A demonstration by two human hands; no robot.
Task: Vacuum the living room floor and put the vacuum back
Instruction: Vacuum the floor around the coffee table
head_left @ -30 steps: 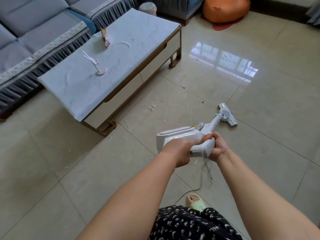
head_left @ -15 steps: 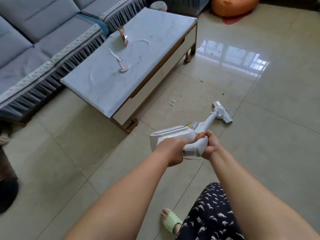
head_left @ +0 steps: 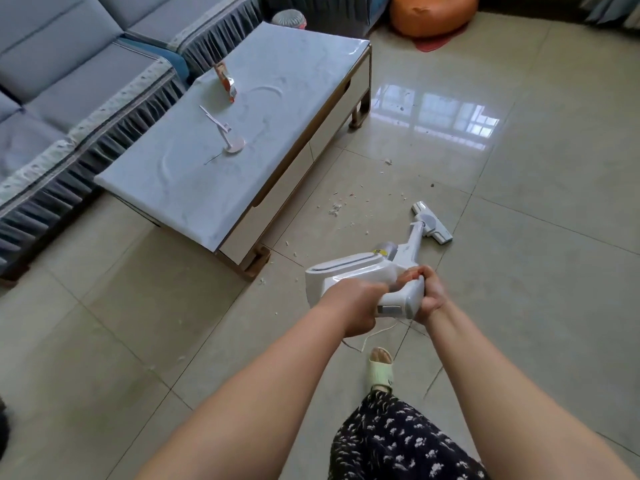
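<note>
I hold a white stick vacuum (head_left: pixel 360 271) in front of me with both hands. My left hand (head_left: pixel 353 304) grips the rear of its body and my right hand (head_left: pixel 427 294) wraps the handle. The tube runs forward and down to the floor head (head_left: pixel 433 223), which rests on the beige tiled floor (head_left: pixel 519 258). White crumbs and scraps (head_left: pixel 335 209) lie scattered on the tiles just left of the head, near the coffee table's front. A thin white cord (head_left: pixel 372 336) hangs below the handle.
A low coffee table (head_left: pixel 277 109) with a marble-look top stands to the left, carrying a small white stand and an orange packet. A grey sofa (head_left: pixel 62 74) lies behind it. An orange beanbag (head_left: pixel 433 12) sits at the far wall. My foot in a green slipper (head_left: pixel 380 370) is below the vacuum.
The view has swung a little between frames. The vacuum head stays on the tiles to the right of the debris. My foot has stepped forward under the handle. Both hands keep their grip.
</note>
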